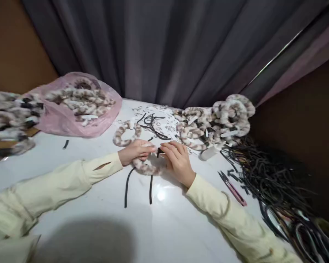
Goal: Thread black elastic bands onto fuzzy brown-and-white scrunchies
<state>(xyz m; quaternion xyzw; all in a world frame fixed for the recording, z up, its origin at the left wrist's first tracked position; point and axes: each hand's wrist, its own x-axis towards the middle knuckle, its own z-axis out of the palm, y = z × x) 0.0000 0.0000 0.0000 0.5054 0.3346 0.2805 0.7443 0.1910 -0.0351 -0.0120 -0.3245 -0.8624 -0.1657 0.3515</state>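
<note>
- Far out to the left of the left hand (135, 150), a blurred heap of spotted fur bands (9, 122) runs off the frame edge; single pieces cannot be told apart.
- Between that heap and the left hand sits a pink plastic bag (71, 122) with more fur pieces showing through its open mouth; what lies deeper inside is veiled by the film.
- A short black scrap (66, 144) lies alone on the white surface (98, 204), below the bag and well left of the left hand.
- The left hand, in a cream sleeve, is curled over the upper left of a fur-covered ring (148, 168), gripping it; its fingertips are hidden behind the fur.
- Two black strips (127, 188) trail from under the ring toward the person, lying flat on the surface.
- Just beyond the left hand rests a loose fur ring (126, 135), apart from the hands, and past it a tangle of black cord and small pale bits (153, 122), too small to make out.
- The right hand (177, 160) meets the left at the ring's top, fingers pinched on the ring beside a small dark piece; what that piece is cannot be told.
- Beyond and to the right of the right hand is a pile of fur rings (216, 122), overlapping one another.
- Right of the right wrist lies a slim pink tool (233, 190).
- Farthest right, a mass of black bands (276, 179) spills to the frame corner, its far end lost in shadow.
</note>
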